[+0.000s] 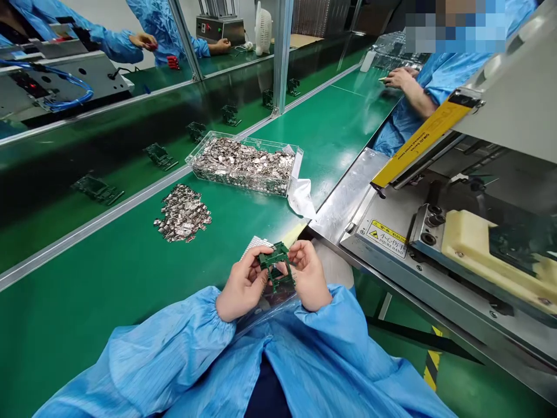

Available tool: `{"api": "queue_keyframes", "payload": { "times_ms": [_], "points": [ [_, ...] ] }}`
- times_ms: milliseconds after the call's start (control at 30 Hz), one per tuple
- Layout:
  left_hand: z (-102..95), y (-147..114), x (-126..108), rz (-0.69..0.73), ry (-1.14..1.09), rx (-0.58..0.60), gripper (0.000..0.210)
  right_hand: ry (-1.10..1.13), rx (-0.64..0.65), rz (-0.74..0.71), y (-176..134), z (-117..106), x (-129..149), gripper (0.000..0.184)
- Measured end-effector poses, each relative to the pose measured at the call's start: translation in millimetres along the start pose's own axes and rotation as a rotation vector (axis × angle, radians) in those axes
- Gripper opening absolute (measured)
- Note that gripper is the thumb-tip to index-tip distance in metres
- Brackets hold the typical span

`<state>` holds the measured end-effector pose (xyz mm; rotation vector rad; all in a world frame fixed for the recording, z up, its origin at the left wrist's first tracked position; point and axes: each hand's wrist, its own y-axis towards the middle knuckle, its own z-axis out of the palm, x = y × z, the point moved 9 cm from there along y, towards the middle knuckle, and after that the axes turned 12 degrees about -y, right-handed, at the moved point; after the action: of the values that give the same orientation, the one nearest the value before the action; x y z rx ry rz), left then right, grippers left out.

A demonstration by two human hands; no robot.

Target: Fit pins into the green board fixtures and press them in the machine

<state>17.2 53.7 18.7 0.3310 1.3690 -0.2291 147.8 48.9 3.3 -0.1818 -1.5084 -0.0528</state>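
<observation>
Between my two hands, close to my body, is a dark green plastic frame (275, 261) with openings and thin prongs. My left hand (246, 283) grips its left side between thumb and fingers. On the other side, my right hand (310, 276) has its fingers closed at the frame's right edge; whether a small part is also in them is hidden. Behind my left fingers lies a silvery patterned sheet (256, 244), and a pale yellow piece (295, 233) sticks out past the frame. A pile of small metal pieces (183, 213) rests on the green table to the left.
A clear plastic box (243, 184) full of small metal pieces stands ahead, white paper (302, 198) at its corner. Several green frames (98, 188) sit along the belt beyond the metal rail. At right is a machine (389, 238) with a hand-injury warning. Co-workers sit beyond.
</observation>
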Motion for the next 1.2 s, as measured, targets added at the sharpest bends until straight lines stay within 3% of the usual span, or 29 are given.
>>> {"api": "queue_keyframes", "payload": {
  "times_ms": [100, 200, 267, 333, 400, 467, 567, 633, 667, 767, 833, 900, 967, 1000, 1067, 1133, 1200],
  "points": [
    [3.0, 1, 1, -0.026, 0.042, 0.064, 0.032, -0.011, 0.028, 0.004, 2, -2, -6, 0.048],
    [9.2, 2, 4, -0.095, 0.050, 0.145, 0.036, -0.104, 0.155, -0.032, 3, -7, -2, 0.041],
    [12.9, 2, 4, -0.152, 0.059, 0.173, 0.038, -0.243, 0.244, -0.139, -2, -14, 12, 0.042],
    [17.6, 1, 2, -0.194, 0.089, 0.184, 0.042, -0.411, 0.305, -0.306, -13, -22, 33, 0.056],
    [27.9, 0, -4, -0.235, 0.118, 0.230, 0.045, -0.506, 0.290, -0.448, -28, -36, 54, 0.066],
    [48.9, 2, -12, -0.288, 0.128, 0.371, 0.049, -0.519, 0.222, -0.517, -43, -58, 69, 0.066],
    [95.9, 16, -30, -0.302, 0.224, 0.689, 0.059, -0.492, 0.130, -0.496, -67, -109, 79, 0.062],
    [134.0, 40, -50, -0.152, 0.363, 0.805, 0.059, -0.450, -0.021, -0.444, -86, -162, 83, 0.063],
    [157.0, 55, -62, -0.030, 0.419, 0.820, 0.056, -0.418, -0.169, -0.430, -99, -195, 86, 0.063],
    [238.4, 93, -92, 0.344, 0.453, 0.793, 0.054, -0.284, -0.818, -0.503, -156, -297, 101, 0.060],
    [293.5, 112, -96, 0.464, 0.441, 0.783, 0.067, -0.214, -1.164, -0.553, -194, -339, 104, 0.056],
    [339.9, 127, -86, 0.447, 0.448, 0.797, 0.078, -0.215, -1.295, -0.541, -207, -360, 108, 0.054],
    [368.7, 140, -74, 0.339, 0.439, 0.814, 0.084, -0.275, -1.275, -0.504, -201, -370, 115, 0.055],
    [374.1, 145, -70, 0.286, 0.416, 0.807, 0.086, -0.314, -1.246, -0.500, -195, -372, 121, 0.057],
    [366.2, 151, -72, 0.232, 0.330, 0.749, 0.089, -0.421, -1.160, -0.501, -175, -375, 136, 0.061],
    [337.3, 151, -80, 0.227, 0.233, 0.687, 0.084, -0.555, -1.041, -0.498, -147, -373, 152, 0.063],
    [296.1, 142, -87, 0.206, 0.177, 0.679, 0.072, -0.711, -0.878, -0.445, -113, -367, 165, 0.063]
  ]
}}
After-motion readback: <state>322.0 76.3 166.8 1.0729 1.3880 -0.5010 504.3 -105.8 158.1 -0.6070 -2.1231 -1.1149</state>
